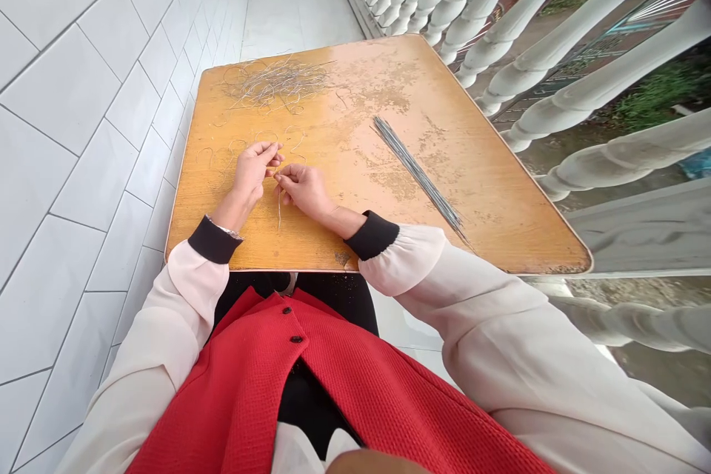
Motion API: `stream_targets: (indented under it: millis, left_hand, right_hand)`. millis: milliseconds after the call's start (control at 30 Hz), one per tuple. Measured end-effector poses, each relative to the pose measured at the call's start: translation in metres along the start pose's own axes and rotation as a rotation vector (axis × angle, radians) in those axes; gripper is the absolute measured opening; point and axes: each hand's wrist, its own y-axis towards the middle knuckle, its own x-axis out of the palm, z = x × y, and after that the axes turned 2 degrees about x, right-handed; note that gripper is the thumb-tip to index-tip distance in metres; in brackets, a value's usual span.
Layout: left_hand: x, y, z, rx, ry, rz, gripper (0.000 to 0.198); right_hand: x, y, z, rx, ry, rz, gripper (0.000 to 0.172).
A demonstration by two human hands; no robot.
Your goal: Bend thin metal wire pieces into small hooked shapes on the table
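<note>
My left hand [252,170] and my right hand [303,189] meet over the near part of a worn orange wooden tabletop [355,237], their fingertips pinching a thin metal wire [278,211] whose end hangs down toward the wood. Several loose bent wire pieces [222,157] lie just beyond my left hand. Farther back sits a tangled pile of thin wire [278,83]. To the right of my right hand lies a long bundle of straight metal rods [416,174], running diagonally toward the table's near right corner.
A white tiled wall [111,141] runs along the table's left side. White balusters [555,37] stand beyond its right edge, with greenery outside. A tiled floor [294,15] lies past the far edge. My red vest and pale sleeves fill the bottom of the view.
</note>
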Motion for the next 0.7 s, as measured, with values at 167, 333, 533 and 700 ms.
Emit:
stream_targets:
  millis: [167, 333, 533, 700]
  left_hand:
    - [-0.001, -0.001, 0.002, 0.063, 0.099, -0.008, 0.026]
    - [-0.001, 0.0, 0.002, 0.131, 0.151, -0.029, 0.029]
    - [-0.003, 0.002, 0.001, 0.125, 0.202, -0.102, 0.028]
    - [-0.004, 0.006, 0.001, 0.124, 0.213, -0.142, 0.027]
  right_hand:
    - [0.001, 0.001, 0.004, -0.018, -0.023, -0.015, 0.017]
    - [-0.021, 0.01, 0.005, -0.229, -0.38, -0.034, 0.022]
    - [-0.049, 0.014, -0.001, -0.388, -0.681, 0.04, 0.021]
    - [-0.055, 0.016, 0.0, -0.412, -0.618, 0.088, 0.017]
